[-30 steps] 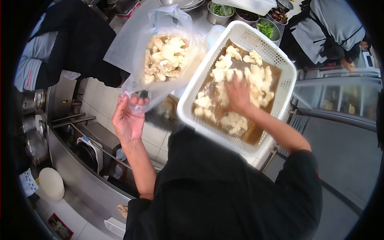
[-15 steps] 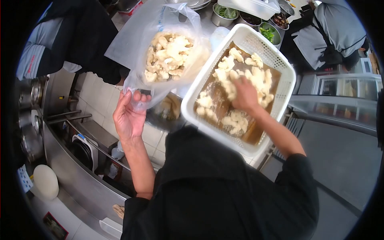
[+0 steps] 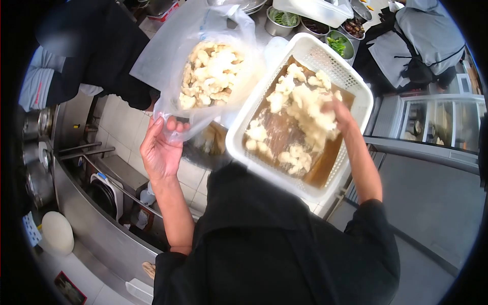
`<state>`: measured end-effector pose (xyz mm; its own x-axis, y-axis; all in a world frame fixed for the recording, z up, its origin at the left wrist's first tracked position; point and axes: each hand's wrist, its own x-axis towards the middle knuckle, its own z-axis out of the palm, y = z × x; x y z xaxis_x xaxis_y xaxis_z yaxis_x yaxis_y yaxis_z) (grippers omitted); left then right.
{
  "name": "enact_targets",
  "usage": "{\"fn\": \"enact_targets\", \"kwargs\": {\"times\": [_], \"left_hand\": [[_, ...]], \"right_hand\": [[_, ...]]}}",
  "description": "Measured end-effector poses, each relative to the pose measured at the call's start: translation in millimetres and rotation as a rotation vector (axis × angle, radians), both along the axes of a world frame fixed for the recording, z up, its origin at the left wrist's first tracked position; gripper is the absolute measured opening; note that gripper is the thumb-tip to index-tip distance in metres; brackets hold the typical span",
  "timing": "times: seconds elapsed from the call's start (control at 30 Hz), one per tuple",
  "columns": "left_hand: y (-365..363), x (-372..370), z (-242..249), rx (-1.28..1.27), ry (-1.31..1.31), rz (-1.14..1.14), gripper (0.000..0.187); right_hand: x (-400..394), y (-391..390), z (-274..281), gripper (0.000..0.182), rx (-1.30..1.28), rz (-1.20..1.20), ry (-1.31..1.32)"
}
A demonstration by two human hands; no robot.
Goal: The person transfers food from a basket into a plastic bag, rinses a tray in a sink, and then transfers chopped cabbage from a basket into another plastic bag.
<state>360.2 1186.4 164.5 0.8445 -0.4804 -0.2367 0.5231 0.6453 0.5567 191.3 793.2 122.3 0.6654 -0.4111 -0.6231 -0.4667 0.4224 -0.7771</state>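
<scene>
My left hand is closed on the lower edge of a clear plastic bag, fingers curled round the film. Inside the bag lies a heap of pale, lumpy battered pieces. To its right, a white perforated basket sits tilted in view, with brown, wet-looking lining on its bottom. More pale battered pieces are scattered there, thickest in the middle. My right hand is at their right side, touching them. Motion smears its fingers, and I cannot make out whether it grips any.
Metal bowls of green vegetables and dark food stand behind the basket, beside a white plastic tub. A metal bowl is below the bag. Other people stand at upper left and upper right.
My right hand has moved right across the basket, and the pieces in the middle have shifted that way. My left hand keeps its hold on the bag.
</scene>
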Motion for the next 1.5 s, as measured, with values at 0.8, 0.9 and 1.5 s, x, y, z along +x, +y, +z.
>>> {"fn": "enact_targets", "kwargs": {"times": [0.8, 0.9, 1.5], "left_hand": [[-31, 6, 42, 0.124, -0.113, 0.075, 0.02], [-29, 4, 44, 0.134, -0.171, 0.096, 0.021], [-33, -7, 51, 0.175, -0.173, 0.025, 0.026]], "right_hand": [[230, 165, -10, 0.042, -0.741, 0.438, -0.005], [233, 172, -12, 0.04, -0.905, 0.454, -0.085], [228, 161, -19, 0.055, -1.416, 0.685, -0.281]]}}
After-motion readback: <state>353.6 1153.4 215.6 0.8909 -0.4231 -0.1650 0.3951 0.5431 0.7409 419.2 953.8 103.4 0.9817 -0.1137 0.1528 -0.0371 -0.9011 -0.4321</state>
